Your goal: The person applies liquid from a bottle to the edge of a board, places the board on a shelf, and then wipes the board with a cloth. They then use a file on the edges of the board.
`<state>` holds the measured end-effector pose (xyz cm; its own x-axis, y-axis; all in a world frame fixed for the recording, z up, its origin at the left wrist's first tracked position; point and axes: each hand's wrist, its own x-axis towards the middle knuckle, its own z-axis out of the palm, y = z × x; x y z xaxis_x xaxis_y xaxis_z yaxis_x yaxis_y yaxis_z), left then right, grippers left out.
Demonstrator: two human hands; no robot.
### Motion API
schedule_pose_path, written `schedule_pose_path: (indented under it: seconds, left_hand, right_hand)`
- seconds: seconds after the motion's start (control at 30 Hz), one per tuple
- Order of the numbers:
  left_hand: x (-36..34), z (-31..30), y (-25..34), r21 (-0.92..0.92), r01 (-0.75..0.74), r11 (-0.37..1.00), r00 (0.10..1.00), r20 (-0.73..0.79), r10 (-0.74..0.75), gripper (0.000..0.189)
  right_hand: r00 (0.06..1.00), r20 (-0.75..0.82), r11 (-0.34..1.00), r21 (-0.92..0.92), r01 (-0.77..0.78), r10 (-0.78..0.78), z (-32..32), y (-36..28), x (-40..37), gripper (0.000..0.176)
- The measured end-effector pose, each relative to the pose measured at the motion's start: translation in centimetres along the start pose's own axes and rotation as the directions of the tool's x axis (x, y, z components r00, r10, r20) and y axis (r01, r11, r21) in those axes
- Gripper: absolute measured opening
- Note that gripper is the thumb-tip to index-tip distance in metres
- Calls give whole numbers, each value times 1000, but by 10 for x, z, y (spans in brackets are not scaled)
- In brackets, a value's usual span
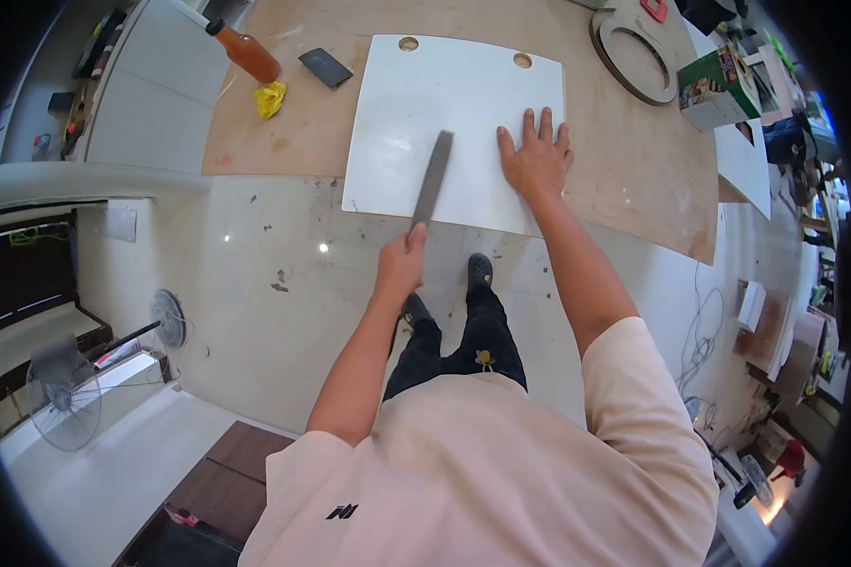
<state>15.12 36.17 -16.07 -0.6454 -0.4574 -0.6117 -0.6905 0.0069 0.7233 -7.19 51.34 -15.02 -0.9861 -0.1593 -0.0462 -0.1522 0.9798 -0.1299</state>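
Observation:
A white panel (425, 104) with two round holes near its far edge lies on the brown worktable (288, 142), its near edge at the table's front. My left hand (401, 263) is closed around the near end of a long grey flat file (433, 175). The file's blade points forward and overlaps the panel in this view; its grip is hidden in my fist. Toward the panel's right side, my right hand (537, 163) rests flat on the white surface with its fingers spread.
An orange-filled bottle (248, 55), a yellow crumpled piece (269, 99) and a dark flat block (326, 68) sit left of the panel. At the right are a roll of edging strip (667, 90) and a green box (720, 87). A fan (61, 395) stands at lower left; cables (700, 331) lie on the floor.

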Motion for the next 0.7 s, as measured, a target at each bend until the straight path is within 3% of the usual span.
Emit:
schedule_pose_path:
  seconds: [0.1, 0.23, 0.33, 0.4, 0.47, 0.57, 0.7]
  left_hand:
    - [-10, -9, -2, 28, 13, 1000, 1000, 23, -14, 61]
    - [-71, -57, -69, -33, 125, 992, 985, -113, -128, 62]
    - [-67, -55, -63, -31, 181, 983, 980, -80, -183, 61]
    - [-32, -25, -34, 13, 48, 999, 999, -22, -48, 61]
    - [-7, -3, -1, 50, -5, 999, 999, 45, 3, 62]
    - [-9, 0, 8, 56, -16, 998, 1000, 18, 15, 62]
    - [-52, -28, -50, 20, 33, 999, 999, -29, -32, 61]
  right_hand:
    - [1000, -2, 1000, 20, 11, -11, 0, 2, 0, 75]
    - [1000, -21, 1000, -7, 5, -5, -1, 1, -3, 74]
    - [999, -31, 1000, -26, 10, -11, 2, -3, 0, 74]
    - [1000, -25, 1000, -29, 7, -7, 1, -1, -1, 74]
    - [1000, -20, 1000, -16, 8, -9, 0, 2, -1, 73]
    - [1000, -7, 999, 20, 27, -27, -3, 5, 0, 71]
    - [986, 62, 985, 85, 151, -157, -26, 32, 12, 67]
